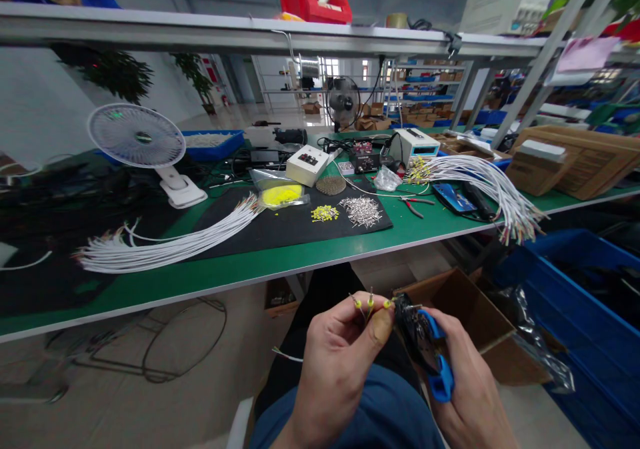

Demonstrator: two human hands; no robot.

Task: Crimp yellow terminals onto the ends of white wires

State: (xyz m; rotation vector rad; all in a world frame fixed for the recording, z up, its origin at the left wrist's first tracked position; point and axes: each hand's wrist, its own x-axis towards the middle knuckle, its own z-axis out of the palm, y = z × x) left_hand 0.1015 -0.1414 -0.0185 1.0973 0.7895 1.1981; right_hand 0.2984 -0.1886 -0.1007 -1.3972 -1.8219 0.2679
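My left hand (336, 355) pinches a thin cable whose wire ends (369, 299) carry small yellow sleeves and stick up from my fingers. A white stretch of the cable (286, 355) trails off to the left below the hand. My right hand (463, 385) is wrapped round a crimping tool (424, 342) with blue handles and a black head. The tool's head touches the rightmost yellow-sleeved wire end. Both hands are low over my lap, in front of the green bench (280, 265).
On the bench lie a black mat (300, 225), a bundle of white cables (165, 245), another bundle (485, 182) hanging over the right edge, yellow sleeves (325, 213), metal terminals (361, 210), red-handled pliers (417, 203) and a desk fan (137, 137). A cardboard box (475, 315) and blue crate (585, 302) stand below.
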